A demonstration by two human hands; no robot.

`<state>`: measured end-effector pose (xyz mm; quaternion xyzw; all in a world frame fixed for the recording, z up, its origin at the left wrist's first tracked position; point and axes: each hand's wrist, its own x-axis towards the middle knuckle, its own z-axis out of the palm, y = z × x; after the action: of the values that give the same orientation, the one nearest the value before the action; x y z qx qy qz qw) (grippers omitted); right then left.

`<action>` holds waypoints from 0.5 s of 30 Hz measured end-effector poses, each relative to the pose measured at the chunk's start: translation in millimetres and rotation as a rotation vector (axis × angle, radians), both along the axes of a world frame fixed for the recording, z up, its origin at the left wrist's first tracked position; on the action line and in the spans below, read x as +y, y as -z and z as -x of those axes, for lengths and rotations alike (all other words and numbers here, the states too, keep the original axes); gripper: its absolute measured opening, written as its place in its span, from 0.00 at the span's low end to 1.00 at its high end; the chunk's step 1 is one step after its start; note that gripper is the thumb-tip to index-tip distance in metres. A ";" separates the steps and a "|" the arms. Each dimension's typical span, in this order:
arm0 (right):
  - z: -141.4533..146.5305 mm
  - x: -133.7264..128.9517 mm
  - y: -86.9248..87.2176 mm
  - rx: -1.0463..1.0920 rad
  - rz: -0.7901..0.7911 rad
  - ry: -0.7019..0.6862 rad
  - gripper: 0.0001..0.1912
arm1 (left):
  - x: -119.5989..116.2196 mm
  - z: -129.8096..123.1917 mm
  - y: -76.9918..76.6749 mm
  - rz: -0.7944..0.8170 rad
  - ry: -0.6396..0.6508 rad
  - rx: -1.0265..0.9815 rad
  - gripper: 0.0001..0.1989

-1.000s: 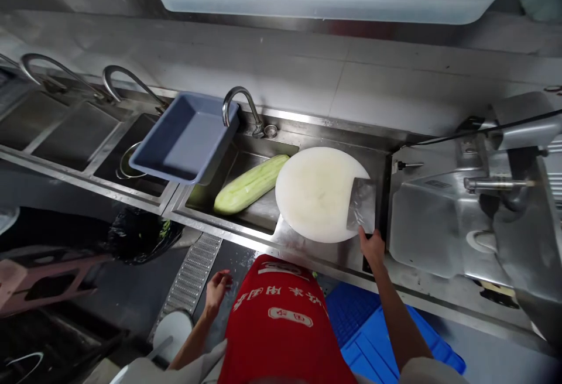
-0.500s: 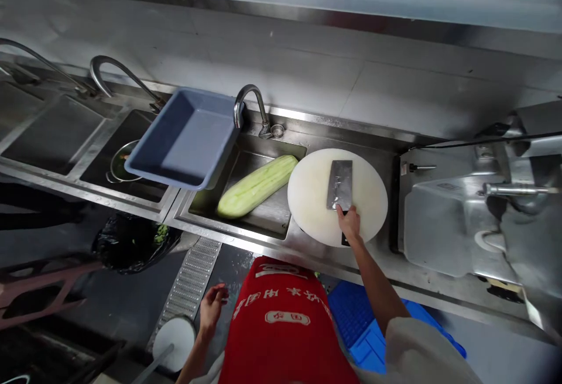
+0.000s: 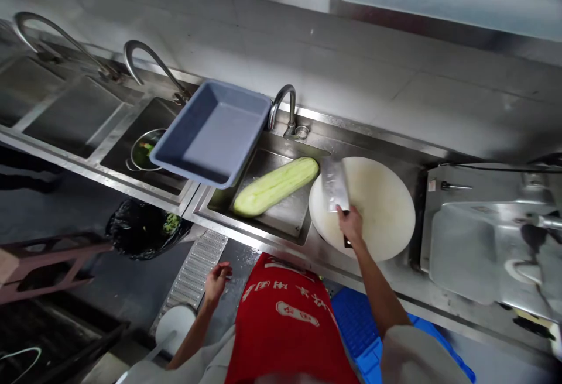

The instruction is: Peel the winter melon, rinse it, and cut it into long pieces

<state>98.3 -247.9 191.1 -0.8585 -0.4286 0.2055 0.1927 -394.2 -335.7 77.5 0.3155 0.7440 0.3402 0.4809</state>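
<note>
My right hand (image 3: 351,226) is closed round the dark handle of a cleaver (image 3: 334,184), whose wide blade is over the left part of a round white cutting board (image 3: 386,208). A long peeled green gourd (image 3: 276,187) lies slanting in the sink just left of the board. My left hand (image 3: 217,281) hangs in front of the counter, left of the red apron, touching nothing visible. Its fingers are curled, and whether they hold anything is too small to tell.
A blue-grey basin (image 3: 215,132) sits across the sink edges beside a faucet (image 3: 287,106). Farther left, a metal pot (image 3: 147,150) stands in another sink. Below are a black-bagged bin (image 3: 136,232) and a blue crate (image 3: 355,322). Clear containers (image 3: 463,255) are at right.
The cleaver has shifted left across the board, its blade now tilted at the board's left edge, with my right hand still on it. The view has turned slightly right.
</note>
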 end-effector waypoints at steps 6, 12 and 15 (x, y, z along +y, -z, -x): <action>-96.5 -53.8 16.0 0.033 0.050 0.444 0.30 | 19.8 -20.1 1.0 -0.159 0.084 -0.055 0.22; -121.8 -79.6 32.9 -0.175 0.161 0.477 0.35 | 89.1 -41.5 -23.3 -0.314 0.100 -0.153 0.19; -119.0 -82.2 29.9 -0.235 0.237 0.453 0.36 | 142.8 -39.2 -35.8 -0.340 0.031 -0.213 0.26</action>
<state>217.2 -330.0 161.2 -0.9668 -0.2182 0.1051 0.0810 -355.0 -192.9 113.3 0.3660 0.6157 0.4849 0.5018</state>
